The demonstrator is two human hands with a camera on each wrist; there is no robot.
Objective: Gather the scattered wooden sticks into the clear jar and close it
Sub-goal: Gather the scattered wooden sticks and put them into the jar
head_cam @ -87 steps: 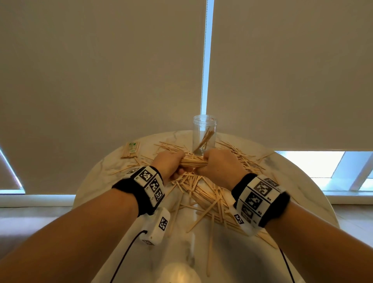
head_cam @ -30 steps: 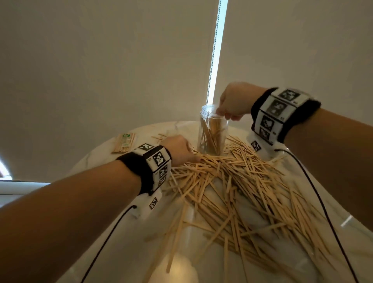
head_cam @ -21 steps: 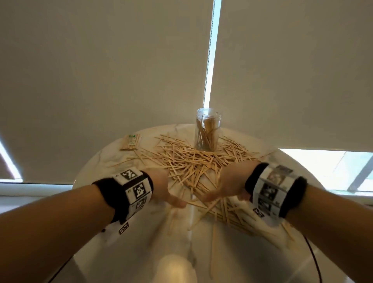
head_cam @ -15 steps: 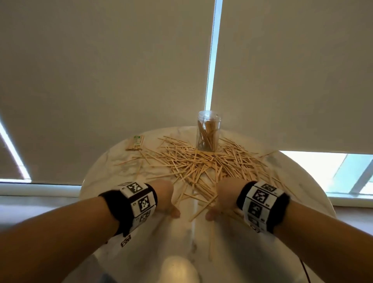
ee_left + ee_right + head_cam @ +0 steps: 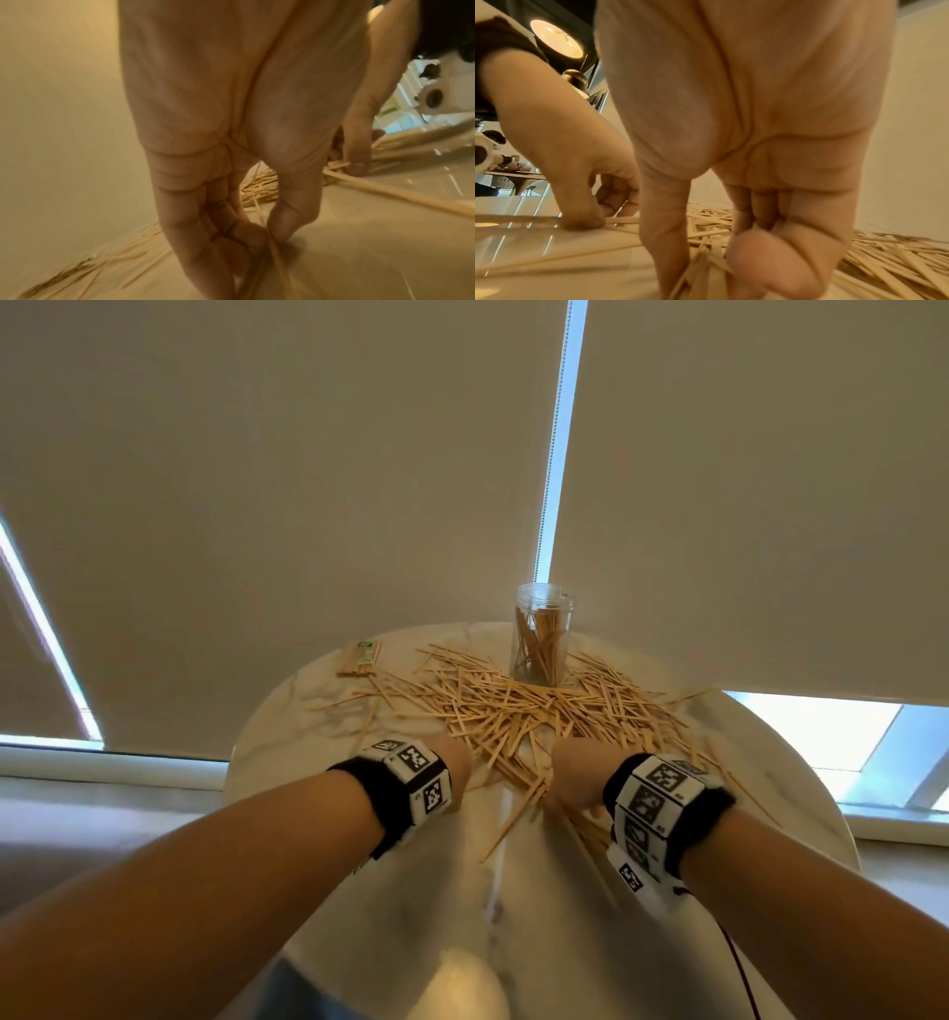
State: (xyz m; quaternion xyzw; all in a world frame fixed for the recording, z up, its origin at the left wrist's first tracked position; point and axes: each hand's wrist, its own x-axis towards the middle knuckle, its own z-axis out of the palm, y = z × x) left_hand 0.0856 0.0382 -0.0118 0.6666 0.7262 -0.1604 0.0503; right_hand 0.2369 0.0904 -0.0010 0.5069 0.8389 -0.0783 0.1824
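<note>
The clear jar [image 5: 543, 639] stands upright at the far side of the round table, its mouth uncovered and several wooden sticks inside. A wide pile of loose wooden sticks [image 5: 518, 711] spreads in front of it. Both hands are at the pile's near edge. My left hand [image 5: 454, 762] has curled fingers, and its thumb and fingers pinch a stick or two [image 5: 276, 253] against the tabletop. My right hand [image 5: 570, 775] pinches a small bunch of sticks [image 5: 703, 270] between thumb and fingers. The head view hides the fingertips of both hands.
The glossy marble table [image 5: 513, 916] has bare surface between the pile and me. A banded pack of sticks [image 5: 359, 657] lies at the far left. Single sticks trail toward the near edge. Blinds hang right behind the table.
My right hand left the jar's mouth and came down to the near side of the pile. My left hand pulled back from beside the jar. Both now pinch sticks there.
</note>
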